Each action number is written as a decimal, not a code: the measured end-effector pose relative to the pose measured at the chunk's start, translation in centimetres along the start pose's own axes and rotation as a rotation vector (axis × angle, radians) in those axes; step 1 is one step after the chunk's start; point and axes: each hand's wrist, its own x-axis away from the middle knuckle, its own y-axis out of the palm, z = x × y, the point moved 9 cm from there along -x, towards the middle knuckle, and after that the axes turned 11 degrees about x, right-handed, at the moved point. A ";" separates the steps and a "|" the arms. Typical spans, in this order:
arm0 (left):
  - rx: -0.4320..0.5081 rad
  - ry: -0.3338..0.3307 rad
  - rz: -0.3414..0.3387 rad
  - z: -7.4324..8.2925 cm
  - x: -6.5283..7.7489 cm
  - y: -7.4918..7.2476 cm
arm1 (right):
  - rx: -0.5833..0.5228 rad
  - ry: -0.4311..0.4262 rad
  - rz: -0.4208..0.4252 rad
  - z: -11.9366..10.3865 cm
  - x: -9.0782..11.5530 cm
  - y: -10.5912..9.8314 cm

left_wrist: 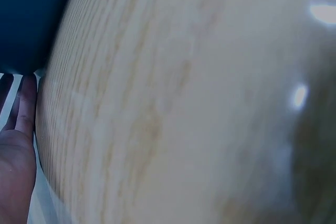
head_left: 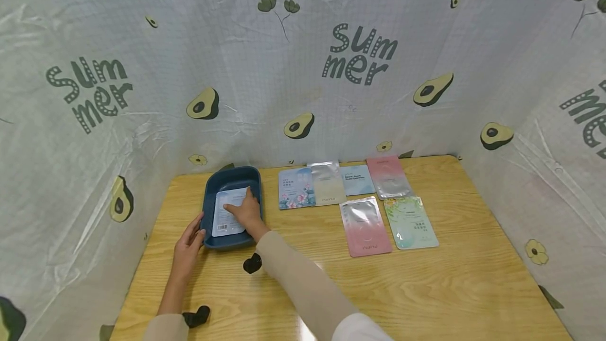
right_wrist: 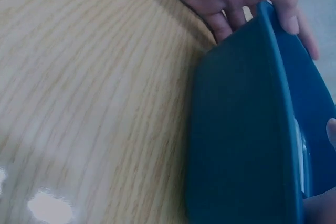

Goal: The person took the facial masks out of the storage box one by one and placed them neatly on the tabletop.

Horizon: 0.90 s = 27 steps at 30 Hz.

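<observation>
A dark blue plastic tray [head_left: 232,172] stands at the left of the wooden table, a pale blue-white face mask packet [head_left: 222,220] lying flat inside. My left hand [head_left: 187,246] holds the tray's near left corner; in the right wrist view its thumb [right_wrist: 289,22] hooks over the rim with the other fingers outside. In the left wrist view, part of that hand [left_wrist: 16,150] shows at the left edge, its fingertips by the tray [left_wrist: 26,19]. My right hand [head_left: 246,213] reaches over the tray's right side, thumb and index finger spread over the packet.
Right of the tray lie a blue floral packet [head_left: 296,188], a silver-cream packet [head_left: 326,183], a light blue packet [head_left: 357,180], two pink-silver packets, one farther back [head_left: 389,177] and one nearer [head_left: 365,227], and a green packet [head_left: 411,222]. Printed sheeting [head_left: 246,120] walls the table's back and sides.
</observation>
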 end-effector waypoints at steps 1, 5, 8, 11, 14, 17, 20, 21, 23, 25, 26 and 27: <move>-0.001 -0.003 0.002 0.0 0.0 0.0 | -0.020 0.004 -0.007 0.1 0.0 -0.1; -0.006 -0.008 0.004 0.0 0.0 0.1 | -0.072 0.020 -0.017 0.3 0.0 -0.3; -0.004 -0.003 0.002 0.1 0.0 0.2 | -0.104 0.028 -0.017 0.3 0.1 -0.4; -0.007 0.004 0.005 0.1 0.1 0.1 | -0.127 0.020 -0.022 0.1 0.1 -0.5; -0.011 0.002 0.010 0.0 0.1 0.0 | -0.178 0.018 -0.049 0.2 0.2 -0.2; -0.012 0.000 0.010 0.0 0.2 0.0 | -0.229 0.015 -0.083 0.3 0.3 0.1; -0.013 0.002 0.007 0.2 0.2 0.0 | -0.215 -0.013 -0.098 0.0 0.4 0.2; -0.010 0.002 0.006 0.2 0.2 0.0 | -0.207 -0.021 -0.103 -0.1 0.4 0.2; -0.008 0.001 0.005 0.1 0.1 0.0 | -0.191 -0.038 -0.107 -0.3 0.3 0.2; -0.008 -0.003 0.001 0.0 0.0 0.0 | -0.186 -0.046 -0.109 -0.4 0.3 0.1; -0.006 -0.004 0.001 -0.2 0.0 -0.1 | -0.185 -0.048 -0.109 -0.4 0.3 0.2; -0.005 -0.006 0.001 -0.3 0.0 -0.1 | -0.198 -0.048 -0.112 -0.4 0.2 0.2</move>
